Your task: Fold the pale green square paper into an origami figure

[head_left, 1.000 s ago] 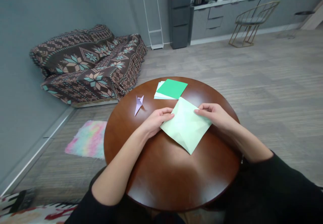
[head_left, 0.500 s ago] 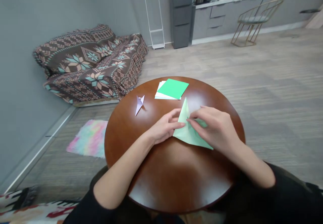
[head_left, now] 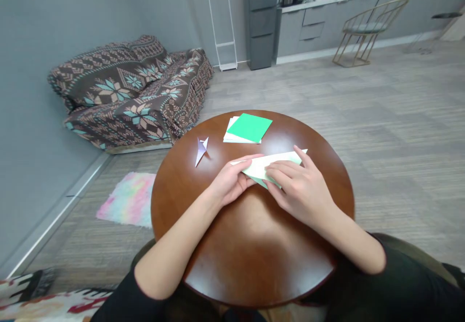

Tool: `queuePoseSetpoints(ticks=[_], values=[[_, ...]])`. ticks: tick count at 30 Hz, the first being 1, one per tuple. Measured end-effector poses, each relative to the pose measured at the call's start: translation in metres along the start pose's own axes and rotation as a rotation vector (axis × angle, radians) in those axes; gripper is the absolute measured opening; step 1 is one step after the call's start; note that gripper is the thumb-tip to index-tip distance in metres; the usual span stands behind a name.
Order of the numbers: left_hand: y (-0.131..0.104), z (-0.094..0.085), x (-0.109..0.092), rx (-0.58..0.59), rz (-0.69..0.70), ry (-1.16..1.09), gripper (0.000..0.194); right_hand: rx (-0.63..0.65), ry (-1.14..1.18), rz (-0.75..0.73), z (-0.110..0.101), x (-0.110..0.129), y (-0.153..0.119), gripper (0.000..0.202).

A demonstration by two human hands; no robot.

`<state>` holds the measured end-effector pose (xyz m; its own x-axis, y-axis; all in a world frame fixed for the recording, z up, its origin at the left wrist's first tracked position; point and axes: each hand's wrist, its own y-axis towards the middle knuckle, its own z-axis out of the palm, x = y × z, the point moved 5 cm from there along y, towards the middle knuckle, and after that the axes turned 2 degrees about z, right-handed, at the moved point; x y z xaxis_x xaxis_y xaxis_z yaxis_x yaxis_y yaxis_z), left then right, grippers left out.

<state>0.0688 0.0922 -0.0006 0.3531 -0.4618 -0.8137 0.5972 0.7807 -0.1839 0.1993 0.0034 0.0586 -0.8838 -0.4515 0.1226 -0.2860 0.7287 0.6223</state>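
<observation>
A pale green folded paper (head_left: 259, 166) is held just above the round brown table (head_left: 247, 254), its long upper edge running left to right. My left hand (head_left: 234, 181) grips its left end, thumb on top and fingers beneath. At the right part, my right hand (head_left: 300, 186) holds the lower edge between thumb and fingers, with one finger stretched out toward the far right corner. My right fingers hide some of the paper.
Beyond my hands lie a bright green sheet (head_left: 250, 127) and white sheets (head_left: 232, 138) under it. A small purple folded paper (head_left: 201, 151) stands at the table's left. A patterned sofa (head_left: 138, 89) is behind.
The green paper has turned, from a point facing away to a long edge lying across, with its paler side showing. Both hands remain on it; my right hand has shifted slightly nearer me.
</observation>
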Motion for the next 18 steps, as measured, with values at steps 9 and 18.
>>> queuePoseSetpoints(ticks=[9, 18], values=[[-0.002, 0.004, 0.001, 0.023, -0.088, -0.131, 0.032, -0.066, 0.157, 0.015, 0.019, -0.014, -0.003, 0.016], [-0.004, -0.001, 0.0, -0.156, 0.078, 0.125, 0.018, 0.052, 0.398, 0.304, 0.027, -0.035, -0.001, 0.023]])
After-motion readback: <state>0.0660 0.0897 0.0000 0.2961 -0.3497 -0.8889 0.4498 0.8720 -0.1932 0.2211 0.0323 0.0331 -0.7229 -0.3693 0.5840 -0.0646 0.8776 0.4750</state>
